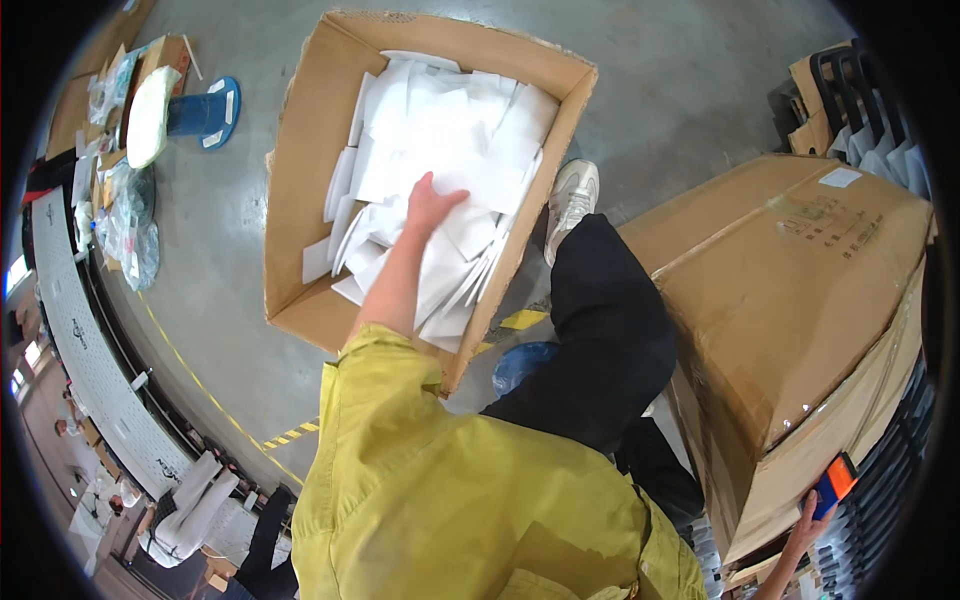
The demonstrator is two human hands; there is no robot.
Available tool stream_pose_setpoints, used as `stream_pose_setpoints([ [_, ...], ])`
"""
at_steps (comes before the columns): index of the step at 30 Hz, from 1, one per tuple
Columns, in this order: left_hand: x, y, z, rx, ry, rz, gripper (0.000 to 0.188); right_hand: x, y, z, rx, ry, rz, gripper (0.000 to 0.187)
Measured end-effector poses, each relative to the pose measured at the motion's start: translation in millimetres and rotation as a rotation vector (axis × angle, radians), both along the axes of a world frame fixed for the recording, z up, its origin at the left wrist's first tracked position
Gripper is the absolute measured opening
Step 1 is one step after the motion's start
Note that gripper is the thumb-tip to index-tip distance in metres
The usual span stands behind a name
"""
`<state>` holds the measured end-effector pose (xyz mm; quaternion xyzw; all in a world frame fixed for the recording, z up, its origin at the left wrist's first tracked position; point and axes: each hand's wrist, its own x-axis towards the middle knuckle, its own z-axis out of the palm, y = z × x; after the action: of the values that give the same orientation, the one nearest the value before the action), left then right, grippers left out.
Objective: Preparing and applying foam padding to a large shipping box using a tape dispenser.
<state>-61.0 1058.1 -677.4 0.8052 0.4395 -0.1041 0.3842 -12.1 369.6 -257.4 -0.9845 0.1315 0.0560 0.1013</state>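
My left hand (433,208) reaches down into a large open cardboard box (292,215). Its thumb and fingers are spread against a loose heap of flat white sheets (450,130), with none visibly gripped. The sheets lie at many angles, some leaning on the box's left wall. Far off at the lower right, my right hand (808,528) is closed around a small orange and blue block-shaped object (835,486). Its exact kind cannot be made out. That hand is beside a big taped carton (800,300).
My shoe (574,200) stands just right of the open box. Black racks (860,95) and more cartons line the right side. At left are a blue stand with a padded top (205,112), plastic bags (132,220) and a long conveyor-like bench (85,330). Yellow tape marks the floor.
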Motion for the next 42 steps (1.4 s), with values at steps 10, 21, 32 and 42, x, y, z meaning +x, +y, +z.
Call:
stream_pose_setpoints([
  [10, 33.7, -30.8, 2.8, -0.466, -0.175, 0.833, 0.086, -1.6, -3.0, 0.3, -0.007, -0.009, -0.001, 0.052],
  [21, 25.0, 2.5, 21.4, -0.918, -0.359, 0.732, 0.061, -0.1, -2.8, -8.1, 0.039, -0.055, 0.08, 0.053],
  [32, 7.4, -4.7, 261.8, -0.526, -0.994, 0.33, 0.05, -4.4, 52.0, 10.0, 0.011, -0.11, 0.025, 0.045],
  [42, 46.1, -199.9, 494.6, -0.821, -0.79, -0.518, 0.053, -49.1, 155.1, 93.4, 0.255, -0.665, 0.458, 0.047],
])
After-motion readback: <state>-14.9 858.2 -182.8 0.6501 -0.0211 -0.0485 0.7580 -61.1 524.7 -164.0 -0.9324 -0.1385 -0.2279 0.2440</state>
